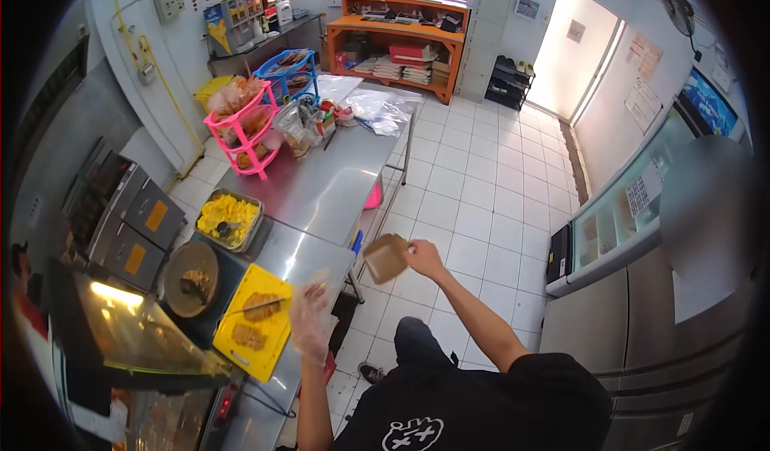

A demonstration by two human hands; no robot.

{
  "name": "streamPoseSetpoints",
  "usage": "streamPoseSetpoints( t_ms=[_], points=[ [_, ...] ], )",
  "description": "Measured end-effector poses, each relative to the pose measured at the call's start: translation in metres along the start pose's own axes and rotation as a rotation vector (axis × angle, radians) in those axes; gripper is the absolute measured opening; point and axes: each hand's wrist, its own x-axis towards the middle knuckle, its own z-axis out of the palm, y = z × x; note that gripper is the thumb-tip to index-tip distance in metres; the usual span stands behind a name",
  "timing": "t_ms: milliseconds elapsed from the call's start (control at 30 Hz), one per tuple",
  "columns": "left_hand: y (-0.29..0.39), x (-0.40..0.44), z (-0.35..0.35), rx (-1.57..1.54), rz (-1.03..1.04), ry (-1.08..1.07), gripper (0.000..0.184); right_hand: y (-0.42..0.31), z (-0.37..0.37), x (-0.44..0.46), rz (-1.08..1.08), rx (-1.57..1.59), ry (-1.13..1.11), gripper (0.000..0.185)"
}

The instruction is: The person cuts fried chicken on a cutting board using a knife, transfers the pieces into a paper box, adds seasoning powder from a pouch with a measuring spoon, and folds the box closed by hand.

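My right hand (425, 258) is closed on the edge of a brown paper food box (386, 258), held out over the floor to the right of the counter. My left hand (311, 315) wears a loose clear plastic glove and is over the counter's edge, beside a yellow cutting board (273, 340). Its fingers are blurred by the glove. On the board lie breaded fried cutlets (249, 336), cut into strips. A knife (255, 307) rests across the upper cutlet, one end close to my left hand; whether I touch it is unclear.
Past the board are a round brown pan (178, 279) with a dark utensil and a metal tray (255, 225) of yellow food with a ladle. A pink tiered rack (250, 142) and plastic bags (377, 108) stand farther along the steel counter (309, 182). Steel refrigerators (589, 315) line the right.
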Motion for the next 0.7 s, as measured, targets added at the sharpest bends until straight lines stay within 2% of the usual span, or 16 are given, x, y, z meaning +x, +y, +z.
streamPoseSetpoints(
  t_ms=[67, 133, 200, 267, 367, 400, 433, 500, 567, 600, 633, 667, 700],
  points=[
    [-0.002, 0.016, -0.013, -0.054, 0.034, 0.067, 0.067, -0.027, 0.012, 0.055, -0.082, 0.103, 0.011, 0.042],
    [-0.003, 0.032, -0.02, -0.112, 0.069, 0.193, 0.07, -0.049, 0.029, 0.114, -0.12, 0.144, -0.075, 0.041],
    [-0.01, 0.049, -0.035, -0.119, 0.148, 0.271, 0.073, -0.049, 0.068, 0.177, -0.265, 0.117, -0.06, 0.041],
    [-0.013, 0.068, -0.034, -0.158, 0.188, 0.384, 0.074, -0.065, 0.086, 0.226, -0.149, 0.193, -0.297, 0.039],
    [-0.001, 0.09, -0.02, -0.228, 0.215, 0.543, 0.072, -0.073, 0.134, 0.283, -0.392, 0.069, -0.313, 0.038],
    [0.001, 0.104, -0.012, -0.252, 0.247, 0.567, 0.071, -0.079, 0.142, 0.307, -0.395, 0.076, -0.32, 0.038],
    [-0.003, 0.114, -0.012, -0.392, 0.282, 0.626, 0.069, -0.081, 0.148, 0.316, -0.398, 0.083, -0.355, 0.038],
    [-0.025, 0.112, -0.025, -0.845, 0.443, 0.395, 0.066, -0.088, 0.154, 0.32, -0.354, 0.138, -0.476, 0.041],
    [-0.015, 0.108, -0.001, -0.533, 0.482, 0.513, 0.073, -0.095, 0.152, 0.314, -0.476, 0.025, -0.344, 0.048],
    [-0.016, 0.11, 0.013, -0.242, 0.454, 0.794, 0.076, -0.129, 0.124, 0.304, -0.428, 0.114, -0.438, 0.046],
    [-0.017, 0.113, 0.027, 0.045, 0.338, 1.081, 0.079, -0.153, 0.113, 0.276, -0.517, 0.216, -0.523, 0.039],
    [-0.031, 0.11, 0.026, 0.049, 0.349, 1.184, 0.077, -0.16, 0.099, 0.256, -0.59, 0.313, -0.588, 0.033],
    [-0.036, 0.117, 0.035, 0.045, 0.385, 1.311, 0.08, -0.167, 0.089, 0.235, -0.728, 0.26, -0.863, 0.033]
  ],
)
